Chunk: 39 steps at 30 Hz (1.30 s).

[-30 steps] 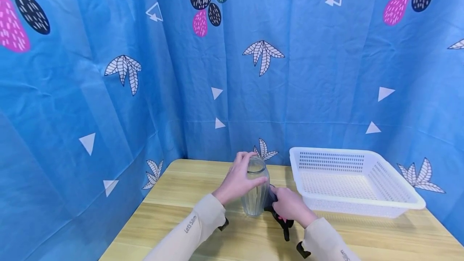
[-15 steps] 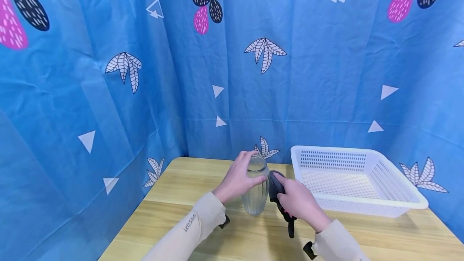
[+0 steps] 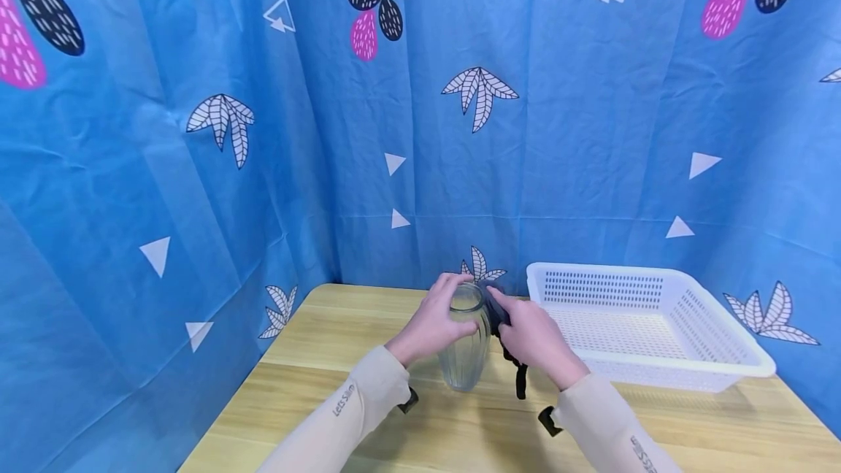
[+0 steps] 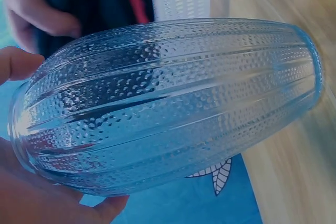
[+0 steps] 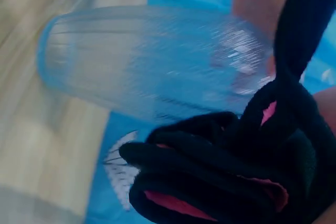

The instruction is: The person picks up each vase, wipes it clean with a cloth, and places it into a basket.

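Note:
A clear ribbed glass vase [image 3: 466, 356] with a pebbled surface is in the middle of the head view, mouth up. My left hand [image 3: 430, 320] grips it near the rim, thumb at the front and fingers behind. Whether its base touches the table I cannot tell. To its right, my right hand [image 3: 535, 334] holds a folded black cloth [image 5: 210, 166] with pink inside and a dangling strap, close against the upper side of the glass. The left wrist view shows the vase [image 4: 173, 103] lengthwise, partly hiding the cloth behind it.
A white perforated plastic basket [image 3: 663, 365] stands on the right of the wooden table [image 3: 296, 378], just beyond my right hand. A blue patterned curtain [image 3: 420, 130] hangs behind the table and along its left.
My right hand has carried the black cloth up from low beside the vase to near its rim, swinging right on the way. My left hand keeps its grip in the same place.

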Motion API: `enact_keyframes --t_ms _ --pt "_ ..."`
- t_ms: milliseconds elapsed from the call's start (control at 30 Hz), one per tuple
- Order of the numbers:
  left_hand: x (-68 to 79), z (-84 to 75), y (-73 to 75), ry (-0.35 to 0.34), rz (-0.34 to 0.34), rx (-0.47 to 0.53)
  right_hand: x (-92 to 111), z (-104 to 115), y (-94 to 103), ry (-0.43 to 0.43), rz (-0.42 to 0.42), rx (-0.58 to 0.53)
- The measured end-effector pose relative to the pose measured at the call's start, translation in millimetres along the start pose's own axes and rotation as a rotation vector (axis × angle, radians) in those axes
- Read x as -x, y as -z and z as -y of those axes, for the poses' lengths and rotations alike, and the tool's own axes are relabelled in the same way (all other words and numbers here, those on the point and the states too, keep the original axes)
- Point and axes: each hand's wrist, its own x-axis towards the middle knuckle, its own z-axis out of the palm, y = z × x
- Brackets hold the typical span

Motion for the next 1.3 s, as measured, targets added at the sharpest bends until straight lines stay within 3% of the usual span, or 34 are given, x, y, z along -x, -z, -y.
enact_keyframes --t_ms 167,267,433,667,900,1067,1300 --pt "0.4 1.7 -2.0 -0.003 -0.016 -0.069 -4 -20 -20.4 -0.079 0.134 -0.113" --pt "2.3 2.4 -3.0 0.007 -0.024 -0.122 -1 -30 -34.1 -0.059 0.175 -0.136" --pt "5.7 3.8 -3.8 0.044 -0.033 -0.160 9 -35 -50.3 -0.016 0.225 -0.106" --pt "7.2 5.0 -3.6 0.025 -0.065 -0.217 22 -30 -49.6 -0.057 0.269 -0.059" --pt "6.2 0.2 -2.1 -0.029 -0.042 -0.224 35 -18 -32.1 -0.067 0.179 -0.058" --pt "3.7 -2.9 -0.4 -0.015 -0.027 -0.227 39 -2 -13.2 -0.085 0.091 -0.067" --pt "0.9 -2.9 1.1 0.001 -0.033 -0.190 33 13 4.7 -0.007 -0.061 -0.013"
